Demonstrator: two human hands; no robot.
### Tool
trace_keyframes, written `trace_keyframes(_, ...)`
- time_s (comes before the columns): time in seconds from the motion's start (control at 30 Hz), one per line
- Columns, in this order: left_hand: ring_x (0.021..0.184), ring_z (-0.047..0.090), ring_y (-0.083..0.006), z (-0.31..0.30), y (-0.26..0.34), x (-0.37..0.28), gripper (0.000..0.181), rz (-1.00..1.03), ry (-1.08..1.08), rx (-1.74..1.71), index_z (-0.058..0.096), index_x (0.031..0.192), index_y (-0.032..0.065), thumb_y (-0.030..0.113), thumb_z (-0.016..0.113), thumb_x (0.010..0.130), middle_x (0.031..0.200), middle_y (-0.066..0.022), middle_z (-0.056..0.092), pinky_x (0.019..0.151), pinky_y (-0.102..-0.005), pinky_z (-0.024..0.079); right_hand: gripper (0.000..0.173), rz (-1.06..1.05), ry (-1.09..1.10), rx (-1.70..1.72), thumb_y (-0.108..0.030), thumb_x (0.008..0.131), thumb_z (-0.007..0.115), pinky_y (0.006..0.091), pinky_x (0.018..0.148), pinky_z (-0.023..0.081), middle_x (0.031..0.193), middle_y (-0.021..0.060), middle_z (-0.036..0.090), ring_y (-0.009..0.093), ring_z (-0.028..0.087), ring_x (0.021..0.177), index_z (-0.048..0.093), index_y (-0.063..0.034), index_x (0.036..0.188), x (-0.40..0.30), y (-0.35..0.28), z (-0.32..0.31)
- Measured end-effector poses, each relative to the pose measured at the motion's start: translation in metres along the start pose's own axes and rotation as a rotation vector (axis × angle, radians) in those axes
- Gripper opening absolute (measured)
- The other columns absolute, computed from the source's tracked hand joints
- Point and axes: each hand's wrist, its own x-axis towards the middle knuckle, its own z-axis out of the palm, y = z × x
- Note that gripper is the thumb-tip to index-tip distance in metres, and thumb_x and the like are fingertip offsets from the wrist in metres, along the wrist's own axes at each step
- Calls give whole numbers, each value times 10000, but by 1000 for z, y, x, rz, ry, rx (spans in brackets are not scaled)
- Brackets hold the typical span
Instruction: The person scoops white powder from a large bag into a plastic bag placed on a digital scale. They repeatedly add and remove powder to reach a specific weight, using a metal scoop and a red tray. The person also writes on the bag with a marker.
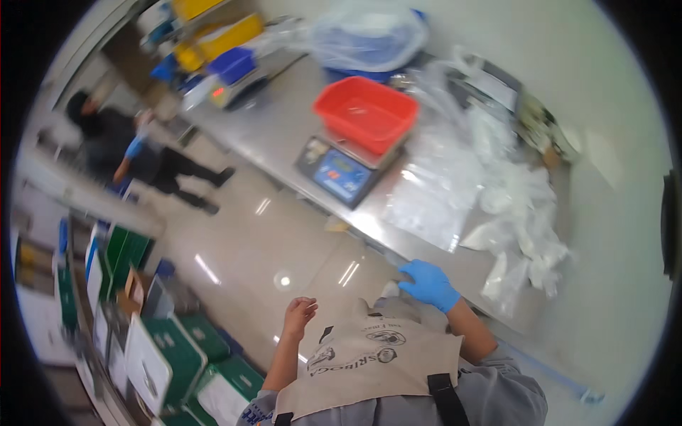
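My left hand [301, 315] is bare, with loosely bent fingers, and hangs above the tiled floor without touching anything. A blue glove covers my right hand [430, 286], which is beside the front edge of the steel table [285, 136]. Nothing shows between its fingers; whether it touches the edge is unclear. On the table, a red plastic basin [367, 109] rests on a digital scale [341, 173]. To the right of the scale lie clear plastic bags [437, 191], with more crumpled bags [517, 223] by the wall.
A bag-covered blue tub [370, 34] and a second scale [234, 90] bearing a blue bin [232, 65] stand farther along the table. Green-and-white boxes [165, 357] are stacked at lower left. Another person [144, 154] in dark clothes is across the floor.
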Motion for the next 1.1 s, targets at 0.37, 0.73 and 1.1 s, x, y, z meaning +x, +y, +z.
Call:
trace_keyframes(0.37, 1119, 647, -196, 242, 109, 78, 202, 310, -600, 541, 565, 1126, 54, 124, 665, 965, 1246, -125, 661, 951, -327, 507, 263, 211, 388, 204, -245, 893, 690, 429, 856, 532, 1040, 122, 688, 334, 664, 959, 716, -75, 1092, -10, 61, -58)
trace_keyframes(0.73, 1389, 422, -482, 485, 155, 111, 824, 934, -690, 1561, 422, 1529, 129, 510, 721, 863, 1570, -366, 259, 1111, -483, 425, 229, 295, 527, 299, -117, 865, 711, 407, 877, 537, 1113, 149, 703, 324, 676, 1019, 712, -55, 1086, 16, 78, -131)
trace_keyframes(1.1, 1092, 653, -351, 410, 309, 63, 407, 1599, -520, 943, 662, 1175, 33, 2, 704, 771, 1299, -186, 602, 833, -414, 577, 337, 71, 709, -175, -79, 920, 633, 472, 1016, 488, 1291, 185, 654, 390, 619, 1181, 663, -76, 1255, 197, 37, -180)
